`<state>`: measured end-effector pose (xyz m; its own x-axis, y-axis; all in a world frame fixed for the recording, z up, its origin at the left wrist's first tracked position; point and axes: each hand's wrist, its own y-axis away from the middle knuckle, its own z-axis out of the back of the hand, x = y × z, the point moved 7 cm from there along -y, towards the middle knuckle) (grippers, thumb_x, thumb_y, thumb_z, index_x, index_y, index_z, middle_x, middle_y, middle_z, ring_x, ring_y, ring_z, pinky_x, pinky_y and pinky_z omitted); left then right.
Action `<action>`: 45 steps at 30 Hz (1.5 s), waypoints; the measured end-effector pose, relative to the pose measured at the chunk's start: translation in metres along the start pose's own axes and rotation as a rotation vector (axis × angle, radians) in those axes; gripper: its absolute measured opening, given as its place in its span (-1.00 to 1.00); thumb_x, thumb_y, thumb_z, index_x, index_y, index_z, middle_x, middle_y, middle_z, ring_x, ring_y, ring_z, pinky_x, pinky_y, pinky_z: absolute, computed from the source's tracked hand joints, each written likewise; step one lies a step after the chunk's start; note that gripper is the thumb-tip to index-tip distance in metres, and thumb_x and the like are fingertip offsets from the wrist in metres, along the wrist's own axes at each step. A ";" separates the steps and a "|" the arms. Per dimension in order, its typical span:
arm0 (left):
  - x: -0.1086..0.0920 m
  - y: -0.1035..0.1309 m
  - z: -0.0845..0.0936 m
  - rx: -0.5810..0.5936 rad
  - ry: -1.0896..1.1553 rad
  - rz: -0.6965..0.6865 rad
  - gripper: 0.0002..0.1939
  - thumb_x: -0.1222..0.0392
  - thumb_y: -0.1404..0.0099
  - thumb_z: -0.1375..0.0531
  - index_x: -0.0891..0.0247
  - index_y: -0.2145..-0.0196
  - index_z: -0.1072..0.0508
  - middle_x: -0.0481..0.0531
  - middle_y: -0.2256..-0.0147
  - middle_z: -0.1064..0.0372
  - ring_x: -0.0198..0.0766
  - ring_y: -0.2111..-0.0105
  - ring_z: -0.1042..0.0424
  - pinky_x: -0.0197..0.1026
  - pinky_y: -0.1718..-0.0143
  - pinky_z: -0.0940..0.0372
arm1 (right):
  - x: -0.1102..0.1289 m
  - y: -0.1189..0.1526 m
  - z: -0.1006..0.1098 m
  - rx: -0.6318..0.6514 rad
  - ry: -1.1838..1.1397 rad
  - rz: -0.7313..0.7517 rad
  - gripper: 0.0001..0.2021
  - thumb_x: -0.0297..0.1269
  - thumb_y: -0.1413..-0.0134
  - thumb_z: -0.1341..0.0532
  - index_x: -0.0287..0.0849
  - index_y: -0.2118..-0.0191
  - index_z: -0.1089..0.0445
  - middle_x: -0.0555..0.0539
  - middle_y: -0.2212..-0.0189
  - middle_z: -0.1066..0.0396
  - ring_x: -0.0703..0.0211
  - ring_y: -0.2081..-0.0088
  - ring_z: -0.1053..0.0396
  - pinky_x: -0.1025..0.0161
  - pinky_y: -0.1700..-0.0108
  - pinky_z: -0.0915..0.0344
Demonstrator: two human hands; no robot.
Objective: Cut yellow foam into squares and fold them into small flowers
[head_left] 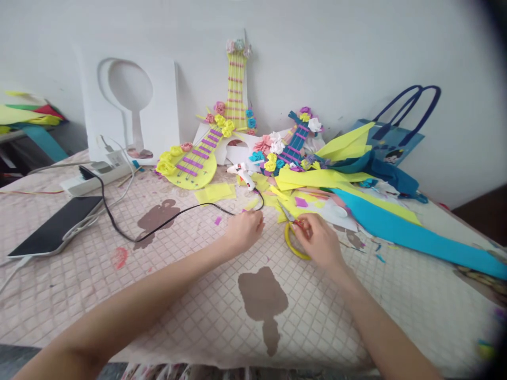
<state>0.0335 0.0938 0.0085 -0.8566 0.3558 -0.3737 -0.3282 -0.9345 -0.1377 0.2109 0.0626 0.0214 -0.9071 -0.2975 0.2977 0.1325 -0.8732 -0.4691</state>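
Note:
My left hand (244, 231) is closed above the middle of the table, just in front of the white glue gun (244, 177). Whatever its fingers hold, if anything, is hidden. My right hand (320, 241) pinches a pair of scissors (291, 216) by a reddish handle part, blades pointing away and to the left. A yellow loop (291, 245) curves beside the fingers; I cannot tell whether it belongs to the scissors. Yellow paper scraps (222, 191) lie beyond both hands. The glue gun's black cord passes behind my left hand.
Flower-trimmed paper instruments, one a yellow guitar shape (198, 158), lean at the back. A white board with a cutout (162, 105) stands left, near a power strip (97, 177) and phone (55, 224). Right are blue crepe paper (396, 227) and a blue bag (410, 145).

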 end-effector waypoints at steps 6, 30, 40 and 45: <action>0.091 0.013 0.049 -0.244 -0.040 0.028 -0.81 0.27 -0.23 -0.02 0.26 0.26 -0.40 0.07 0.30 -0.44 -0.26 0.39 -0.38 -0.27 0.39 -0.20 | 0.083 0.002 -0.033 0.267 -0.295 0.384 -0.87 -0.37 -0.18 -0.03 -0.12 0.25 -0.31 -0.06 0.34 -0.41 0.20 0.34 -0.37 0.27 0.29 -0.26; 0.152 -0.022 0.062 -0.219 -0.338 -0.142 -0.77 0.28 -0.28 -0.01 0.26 0.32 -0.47 0.13 0.31 -0.48 -0.09 0.18 -0.34 -0.06 0.17 -0.12 | 0.123 0.009 -0.066 0.379 -0.580 0.505 -0.87 -0.35 -0.21 -0.05 -0.14 0.29 -0.33 -0.03 0.42 -0.38 0.28 0.41 -0.31 0.34 0.36 -0.25; 0.151 -0.023 0.056 -0.162 -0.267 -0.105 -0.69 0.41 -0.14 -0.06 0.22 0.18 -0.44 0.09 0.13 -0.44 -0.09 0.09 -0.34 -0.09 0.12 -0.14 | 0.121 0.010 -0.066 0.372 -0.607 0.494 -0.87 -0.34 -0.20 -0.06 -0.13 0.30 -0.33 -0.02 0.43 -0.39 0.27 0.42 -0.32 0.33 0.37 -0.25; 0.153 -0.027 0.051 -0.150 -0.298 -0.088 -0.78 0.33 -0.22 -0.02 0.24 0.37 -0.47 0.09 0.31 -0.47 -0.15 0.24 -0.39 -0.13 0.17 -0.15 | 0.121 0.011 -0.067 0.372 -0.606 0.499 -0.88 -0.36 -0.19 -0.06 -0.13 0.32 -0.33 -0.01 0.45 -0.39 0.28 0.43 -0.32 0.34 0.38 -0.24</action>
<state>-0.1088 0.1733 0.0018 -0.9135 0.4003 -0.0728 -0.3628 -0.8825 -0.2994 0.0760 0.0429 -0.0030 -0.3528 -0.7416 0.5706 0.6760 -0.6237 -0.3925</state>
